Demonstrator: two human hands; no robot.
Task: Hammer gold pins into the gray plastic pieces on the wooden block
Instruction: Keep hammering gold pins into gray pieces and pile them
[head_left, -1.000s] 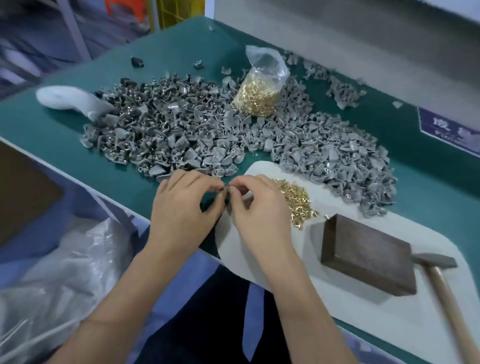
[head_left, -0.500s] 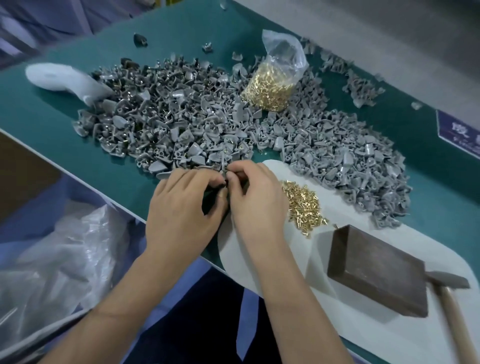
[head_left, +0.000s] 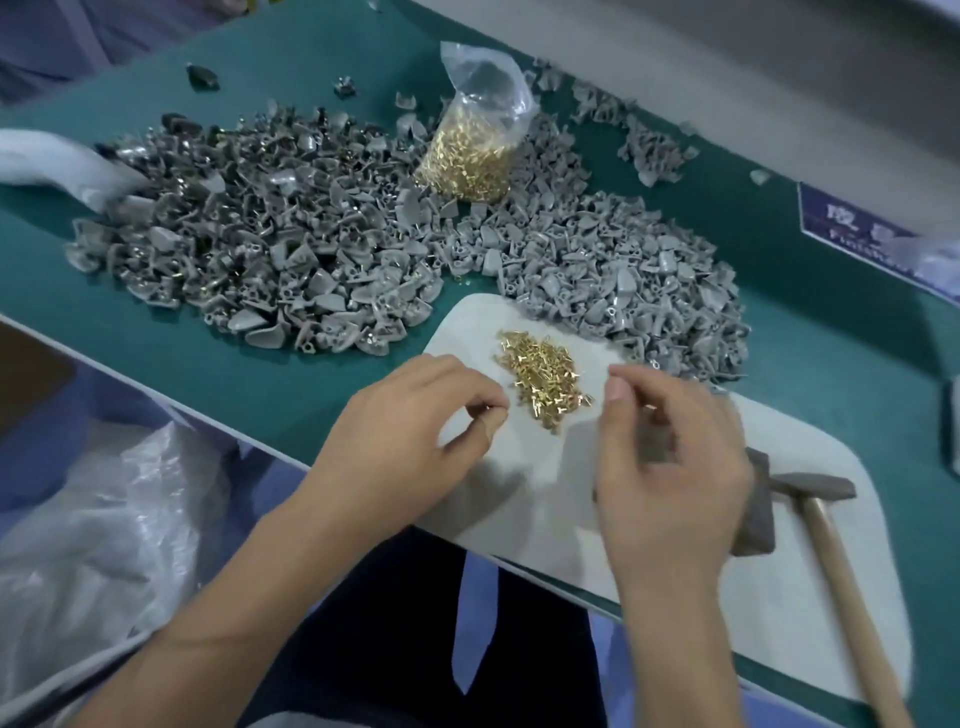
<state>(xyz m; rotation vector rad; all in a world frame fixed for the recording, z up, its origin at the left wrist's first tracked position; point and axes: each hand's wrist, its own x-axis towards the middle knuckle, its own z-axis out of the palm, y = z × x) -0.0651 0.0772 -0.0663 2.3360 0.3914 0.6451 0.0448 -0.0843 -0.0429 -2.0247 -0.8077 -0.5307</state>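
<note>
Green matting covers the bench, and a white pad (head_left: 519, 499) lies on it under both hands. Loose gold pins (head_left: 540, 382) sit in a small heap on the pad, between the two sets of fingertips and just beyond them. The left hand (head_left: 410, 426) has thumb and forefinger pinched together beside the heap; something tiny may be caught there, but it is too small to tell. The right hand (head_left: 670, 467) hangs with fingers loosely curled, thumb raised, and whether it holds anything I cannot tell.

Pins like these look light, hard and slippery, likely to roll or scatter; a fingertip pinch on the shank, head up, seems the way to take one. Gray pieces (head_left: 291, 260) lie heaped well beyond the fingers, stiff molded plastic by the look, light enough to skid under a blow unless steadied. The block (head_left: 756, 514) is mostly hidden under the right hand. A hammer (head_left: 831, 525) lies to that hand's right, untouched, and a bag (head_left: 480, 135) of more pins stands far beyond.
</note>
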